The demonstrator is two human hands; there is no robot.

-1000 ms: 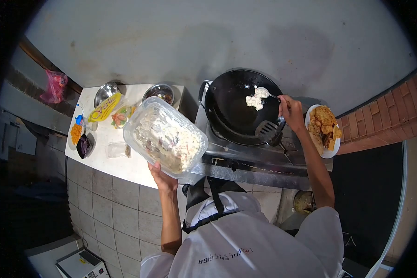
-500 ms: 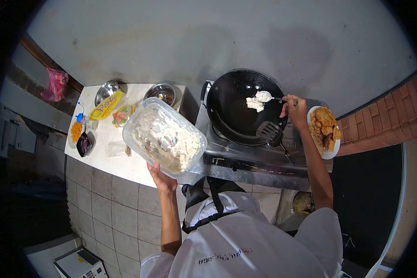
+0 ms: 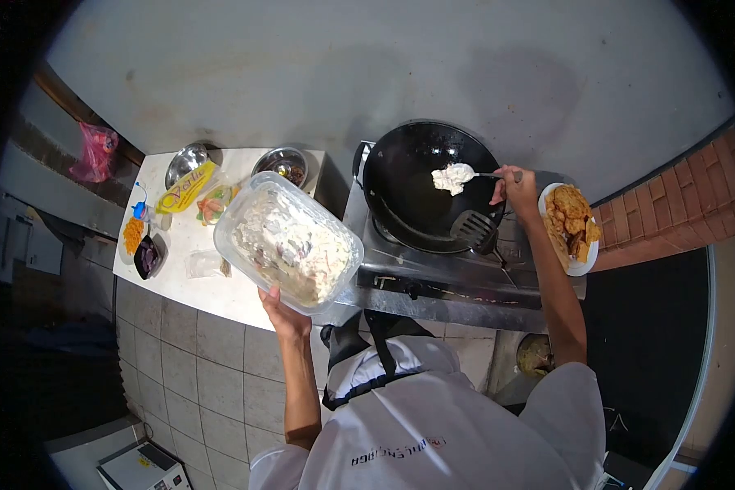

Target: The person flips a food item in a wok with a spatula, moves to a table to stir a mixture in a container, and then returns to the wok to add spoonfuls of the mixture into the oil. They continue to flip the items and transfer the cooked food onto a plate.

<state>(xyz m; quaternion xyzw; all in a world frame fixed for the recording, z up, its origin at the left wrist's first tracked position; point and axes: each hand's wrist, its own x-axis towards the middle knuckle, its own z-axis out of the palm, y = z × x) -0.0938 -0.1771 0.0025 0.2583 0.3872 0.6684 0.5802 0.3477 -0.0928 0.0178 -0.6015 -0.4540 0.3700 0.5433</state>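
Note:
My left hand (image 3: pixel 284 314) grips the near edge of a clear plastic tub (image 3: pixel 345 284), thumb over the rim. Pale, lumpy batter (image 3: pixel 290 241) coats the inside of the tub. Over the black wok (image 3: pixel 400 204), my right hand (image 3: pixel 514 188) is closed on the handle of a spoon (image 3: pixel 486 175). A lump of white batter (image 3: pixel 451 178) covers the spoon's bowl, above the dark inside of the wok. A slotted spatula (image 3: pixel 474 229) rests across the wok's near right rim, just below my right hand.
The wok sits on a metal stove (image 3: pixel 457 298). Right of it is a white plate (image 3: pixel 580 268) of golden fried pieces (image 3: pixel 572 216). On the white table (image 3: pixel 212 290) stand metal bowls (image 3: pixel 282 153), a yellow packet (image 3: pixel 186 188) and a small black dish (image 3: pixel 148 257). A grey wall rises behind.
The batter on the spoon has drawn together into one lump, the spoon turning slightly. My left hand and the tub stay nearly where they were.

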